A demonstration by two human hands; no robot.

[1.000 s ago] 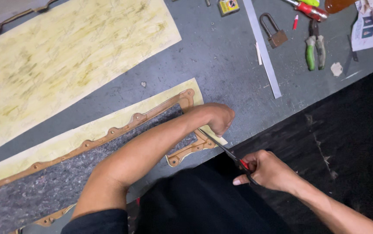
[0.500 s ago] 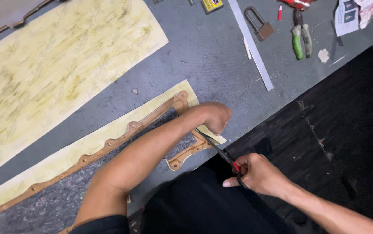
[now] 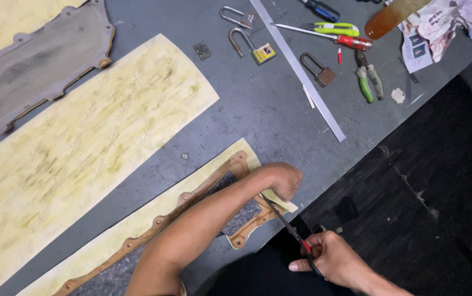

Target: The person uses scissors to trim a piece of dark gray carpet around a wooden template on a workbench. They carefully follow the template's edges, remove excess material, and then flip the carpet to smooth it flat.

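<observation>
The right hand [image 3: 337,262] grips scissors [image 3: 290,230], blades at the yellow gasket paper [image 3: 137,227] (tabletop edge); the left hand [image 3: 285,181], fisted, pins it. Only the corner looks trimmed; the long outline remains.

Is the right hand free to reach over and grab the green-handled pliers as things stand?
Probably not right away. The right hand is closed on the scissors, cutting at the yellow sheet by the left hand. The pliers lie far up the table, with nothing across the path.
</observation>
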